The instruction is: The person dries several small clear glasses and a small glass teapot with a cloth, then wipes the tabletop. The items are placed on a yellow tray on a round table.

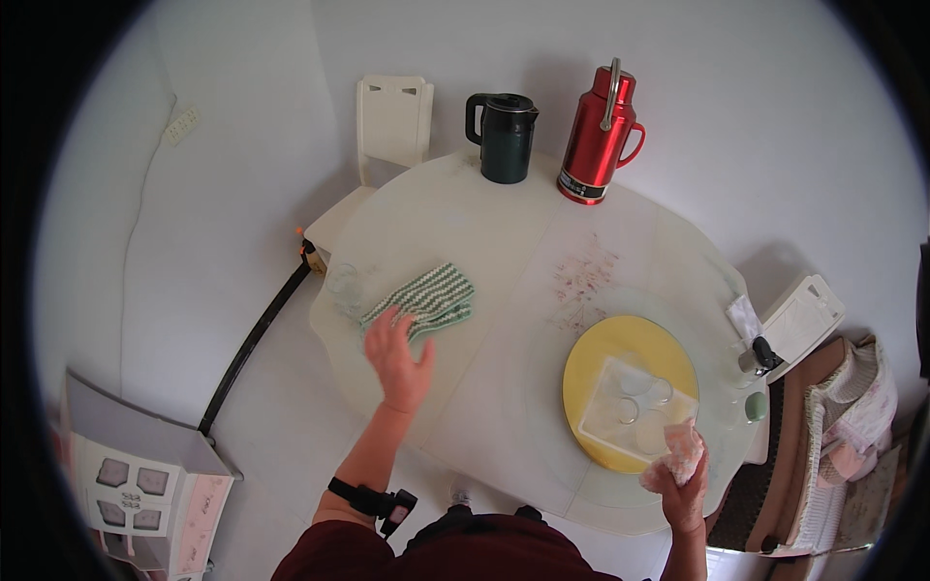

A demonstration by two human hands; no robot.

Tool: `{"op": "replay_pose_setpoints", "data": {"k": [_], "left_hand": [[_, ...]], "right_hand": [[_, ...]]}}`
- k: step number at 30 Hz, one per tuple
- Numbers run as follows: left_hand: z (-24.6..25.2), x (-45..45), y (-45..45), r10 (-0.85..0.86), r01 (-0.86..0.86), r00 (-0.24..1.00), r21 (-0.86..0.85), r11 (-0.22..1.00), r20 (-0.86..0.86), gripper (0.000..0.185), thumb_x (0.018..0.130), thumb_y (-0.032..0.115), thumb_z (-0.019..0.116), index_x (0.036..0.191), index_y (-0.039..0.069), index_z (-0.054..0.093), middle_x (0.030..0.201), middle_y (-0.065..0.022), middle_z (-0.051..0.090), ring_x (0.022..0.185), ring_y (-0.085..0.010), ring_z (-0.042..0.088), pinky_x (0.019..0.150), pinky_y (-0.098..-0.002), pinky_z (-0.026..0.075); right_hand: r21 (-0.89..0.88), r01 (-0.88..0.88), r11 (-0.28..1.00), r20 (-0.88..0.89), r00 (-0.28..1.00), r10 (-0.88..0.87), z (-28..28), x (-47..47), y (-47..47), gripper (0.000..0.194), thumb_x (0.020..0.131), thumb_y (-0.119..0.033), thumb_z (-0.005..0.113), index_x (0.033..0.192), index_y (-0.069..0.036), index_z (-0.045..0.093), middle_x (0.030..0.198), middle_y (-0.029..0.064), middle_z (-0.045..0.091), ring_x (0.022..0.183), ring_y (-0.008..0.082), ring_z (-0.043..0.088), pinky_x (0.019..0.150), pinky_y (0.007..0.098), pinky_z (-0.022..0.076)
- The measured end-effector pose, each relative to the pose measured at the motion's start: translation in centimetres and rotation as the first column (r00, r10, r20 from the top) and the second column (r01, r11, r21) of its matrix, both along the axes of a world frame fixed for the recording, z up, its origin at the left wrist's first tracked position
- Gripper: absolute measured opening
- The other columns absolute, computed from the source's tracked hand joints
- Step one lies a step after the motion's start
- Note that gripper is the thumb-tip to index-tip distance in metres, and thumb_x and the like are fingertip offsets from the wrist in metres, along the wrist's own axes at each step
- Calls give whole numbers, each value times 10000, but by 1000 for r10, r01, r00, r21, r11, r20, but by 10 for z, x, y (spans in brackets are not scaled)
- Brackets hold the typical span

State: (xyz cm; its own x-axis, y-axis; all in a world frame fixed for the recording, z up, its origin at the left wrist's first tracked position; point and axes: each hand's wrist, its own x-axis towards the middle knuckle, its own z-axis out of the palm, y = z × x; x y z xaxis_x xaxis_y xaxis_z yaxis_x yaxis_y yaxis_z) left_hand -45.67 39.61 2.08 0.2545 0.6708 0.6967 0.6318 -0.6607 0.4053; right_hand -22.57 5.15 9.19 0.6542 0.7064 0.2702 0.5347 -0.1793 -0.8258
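My left hand (397,357) reaches over the near left corner of a folded green-and-white striped cloth (436,294), fingers apart. Whether the fingertips touch the cloth I cannot tell. In my right hand (686,501) is a crumpled pink-and-white cloth (681,454), held at the near right rim of a round yellow board (588,356). On that board lies a clear tray (592,417) with several clear glass pieces (631,407). Under the board spreads a round glass turntable (541,428), set on the pale table (465,392).
A dark electric kettle (507,141) and a red thermos flask (597,141) stand at the far edge. A clear glass (344,287) is at the left. White chairs (394,116) flank the table. To the right are a green-lidded jar (755,407) and a sofa (788,450).
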Motion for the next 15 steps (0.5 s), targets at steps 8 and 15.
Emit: {"op": "replay_pose_setpoints", "data": {"k": [8,15], "left_hand": [[-81,-61,48,16,89,975,-454,887,222,885,612,136,786,1312,26,256,1275,-177,381,1183,-347,372,1001,-396,309],[-114,-63,64,-53,392,804,-462,795,592,802,632,110,771,1281,52,305,1222,-129,435,1064,-246,480,862,-342,427]], "right_hand": [[-140,-228,963,-135,968,210,3,-46,39,600,755,-73,665,1255,27,347,1128,195,508,1027,293,528,873,352,424],[-275,-383,882,0,917,398,-1,-77,64,591,761,-157,687,1240,23,392,1043,205,547,959,355,548,833,371,445]]}}
